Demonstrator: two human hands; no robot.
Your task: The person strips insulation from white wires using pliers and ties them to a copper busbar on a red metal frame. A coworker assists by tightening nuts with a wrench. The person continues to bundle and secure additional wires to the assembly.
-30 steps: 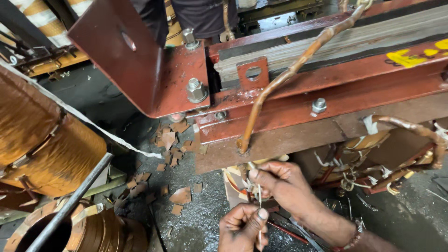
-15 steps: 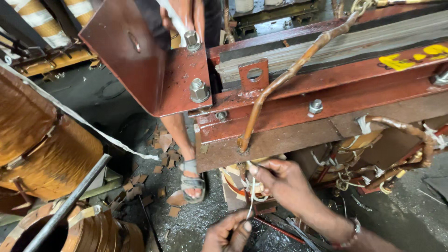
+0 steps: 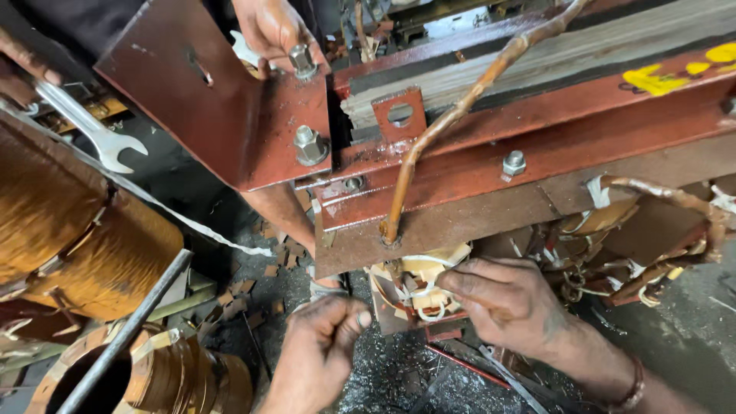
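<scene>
Rust-red steel frame [image 3: 491, 165] with yellow paint marks [image 3: 675, 73], coppery-orange coil [image 3: 69, 230], white tape [image 3: 425, 287] — silver spanner [image 3: 92, 130]

The steel frame [image 3: 537, 146] runs across the upper right, and everything sits off it. Bolted to the frame's left end, an angled plate [image 3: 207, 92]; another person's hand [image 3: 268, 27] rests on the plate's top bolt [image 3: 301, 57]. Left of the frame, a wrench [image 3: 100, 134] above a wound coil [image 3: 69, 230]. Leaning against the frame's front, a bent rod [image 3: 452, 123] drops to its lower edge. Under that edge, a bundle of tape and wire [image 3: 418, 287]: right hand [image 3: 506, 307] on it, left hand [image 3: 318, 353] just left and nearer. Below the frame, the floor [image 3: 383, 376].
</scene>
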